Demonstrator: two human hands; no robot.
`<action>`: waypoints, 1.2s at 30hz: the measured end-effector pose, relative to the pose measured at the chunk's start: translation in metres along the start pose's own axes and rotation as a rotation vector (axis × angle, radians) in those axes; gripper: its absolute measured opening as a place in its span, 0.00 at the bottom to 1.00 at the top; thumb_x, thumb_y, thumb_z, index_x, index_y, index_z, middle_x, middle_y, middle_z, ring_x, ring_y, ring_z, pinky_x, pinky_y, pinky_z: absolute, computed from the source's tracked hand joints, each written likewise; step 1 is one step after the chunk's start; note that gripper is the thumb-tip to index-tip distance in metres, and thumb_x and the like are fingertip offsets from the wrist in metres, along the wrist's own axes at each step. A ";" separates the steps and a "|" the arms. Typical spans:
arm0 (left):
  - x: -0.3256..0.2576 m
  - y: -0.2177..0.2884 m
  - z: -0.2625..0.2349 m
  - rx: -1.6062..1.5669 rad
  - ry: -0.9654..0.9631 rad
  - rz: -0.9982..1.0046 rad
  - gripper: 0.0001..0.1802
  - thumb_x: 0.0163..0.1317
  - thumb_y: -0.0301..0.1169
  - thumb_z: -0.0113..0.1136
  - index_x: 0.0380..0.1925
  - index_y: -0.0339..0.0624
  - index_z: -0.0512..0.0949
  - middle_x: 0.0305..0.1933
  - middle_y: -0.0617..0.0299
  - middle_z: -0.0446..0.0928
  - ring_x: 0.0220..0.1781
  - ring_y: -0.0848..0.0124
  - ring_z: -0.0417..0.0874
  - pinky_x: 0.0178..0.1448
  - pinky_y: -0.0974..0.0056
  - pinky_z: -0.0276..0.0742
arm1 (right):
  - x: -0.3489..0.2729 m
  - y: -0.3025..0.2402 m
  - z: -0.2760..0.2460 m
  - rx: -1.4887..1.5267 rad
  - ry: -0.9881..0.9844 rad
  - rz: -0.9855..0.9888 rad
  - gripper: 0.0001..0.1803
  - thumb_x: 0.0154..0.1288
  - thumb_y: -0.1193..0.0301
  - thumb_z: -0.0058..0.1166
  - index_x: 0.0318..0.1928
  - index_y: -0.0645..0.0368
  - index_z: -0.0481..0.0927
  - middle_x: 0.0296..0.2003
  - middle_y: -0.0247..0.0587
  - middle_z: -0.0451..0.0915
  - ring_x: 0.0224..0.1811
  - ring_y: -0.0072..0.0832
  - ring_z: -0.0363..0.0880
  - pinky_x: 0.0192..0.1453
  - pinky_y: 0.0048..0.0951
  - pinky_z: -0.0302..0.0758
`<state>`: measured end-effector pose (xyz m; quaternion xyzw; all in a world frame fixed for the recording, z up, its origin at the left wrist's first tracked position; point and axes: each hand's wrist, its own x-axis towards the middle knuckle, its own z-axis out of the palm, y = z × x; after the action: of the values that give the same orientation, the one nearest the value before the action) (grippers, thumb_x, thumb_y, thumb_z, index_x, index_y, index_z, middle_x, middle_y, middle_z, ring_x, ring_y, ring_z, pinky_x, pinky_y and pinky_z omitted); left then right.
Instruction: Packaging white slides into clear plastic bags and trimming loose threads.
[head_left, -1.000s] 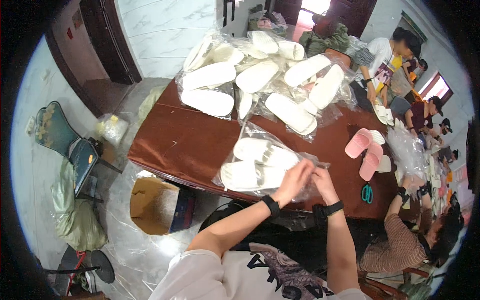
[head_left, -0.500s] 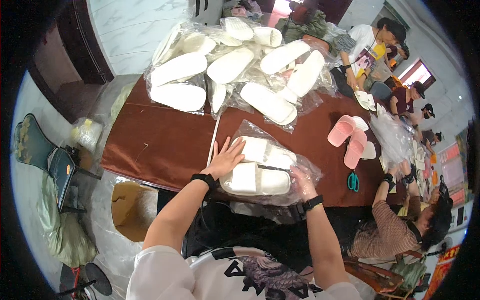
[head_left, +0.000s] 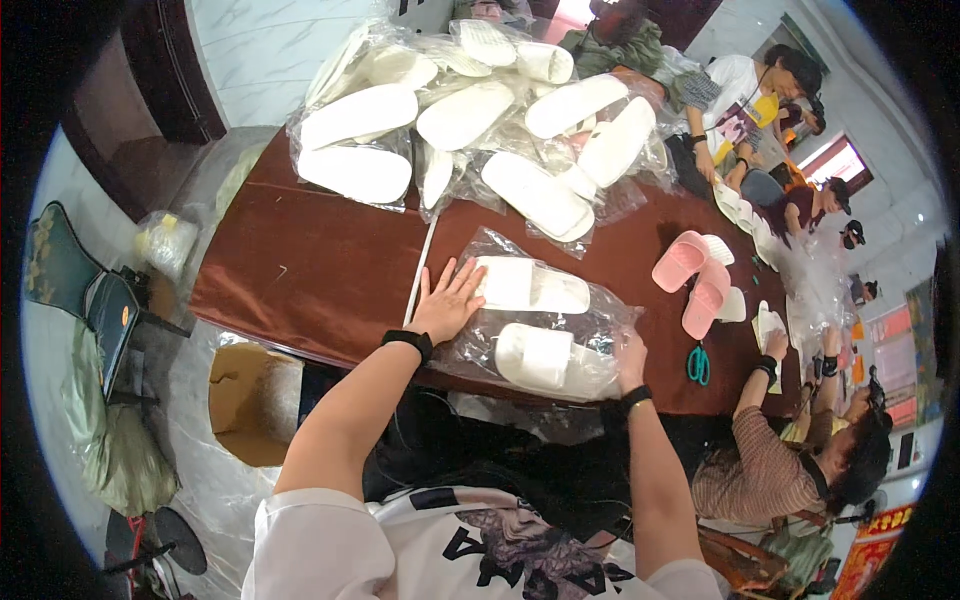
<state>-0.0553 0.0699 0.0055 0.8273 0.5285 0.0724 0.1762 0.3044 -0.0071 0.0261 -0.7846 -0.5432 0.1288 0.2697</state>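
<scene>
A pair of white slide slippers lies inside a clear plastic bag [head_left: 480,345] near the table's front edge. The far slipper [head_left: 560,293] has its strap end toward my left hand [head_left: 447,302], which rests with spread fingers on the bag and the slipper's left end. Closer to me is the other slipper [head_left: 547,354], set apart from the first and a little farther right. My right hand [head_left: 631,358] is closed on the bag's right edge, beside the near slipper's right end; its fingertips are partly hidden by plastic.
Bagged white slippers [head_left: 465,115] are heaped at the table's far side. Pink slippers [head_left: 707,300] and teal-handled scissors [head_left: 698,364] lie to the right. Co-workers [head_left: 765,450] sit along the right. A cardboard box [head_left: 240,405] stands below the table's left front edge.
The near slipper has shifted right and away from the far one inside the bag. My right hand has moved slightly right and closed on the bag edge. My left hand stays spread on it.
</scene>
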 end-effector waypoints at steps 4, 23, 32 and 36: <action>0.005 0.008 -0.007 0.015 -0.055 -0.022 0.33 0.74 0.55 0.28 0.75 0.63 0.43 0.80 0.70 0.34 0.81 0.59 0.33 0.75 0.32 0.25 | -0.012 0.010 -0.009 0.221 -0.052 -0.207 0.12 0.65 0.68 0.55 0.47 0.60 0.79 0.39 0.48 0.84 0.41 0.40 0.83 0.48 0.36 0.76; -0.051 0.019 0.023 -0.162 0.170 0.031 0.34 0.65 0.26 0.49 0.72 0.47 0.54 0.78 0.58 0.48 0.80 0.54 0.43 0.77 0.38 0.36 | -0.025 -0.092 0.059 1.439 -0.858 0.451 0.20 0.67 0.74 0.50 0.58 0.67 0.71 0.48 0.43 0.79 0.49 0.28 0.79 0.55 0.28 0.76; -0.057 0.024 0.023 -0.050 0.245 -0.037 0.34 0.66 0.30 0.51 0.72 0.45 0.55 0.78 0.60 0.49 0.79 0.58 0.45 0.77 0.40 0.38 | -0.001 0.004 -0.023 0.340 -0.622 -0.479 0.12 0.62 0.75 0.53 0.45 0.64 0.81 0.43 0.40 0.83 0.43 0.24 0.80 0.48 0.28 0.76; -0.061 0.021 0.021 -0.058 0.270 -0.043 0.33 0.65 0.29 0.51 0.71 0.45 0.56 0.78 0.60 0.49 0.79 0.57 0.45 0.77 0.38 0.38 | -0.007 0.065 -0.076 0.661 -0.385 -0.039 0.12 0.61 0.73 0.52 0.44 0.61 0.81 0.38 0.36 0.82 0.41 0.23 0.80 0.46 0.29 0.76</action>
<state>-0.0572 0.0026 -0.0023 0.7931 0.5625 0.1947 0.1288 0.3902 -0.0525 0.0509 -0.6061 -0.5279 0.4371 0.4036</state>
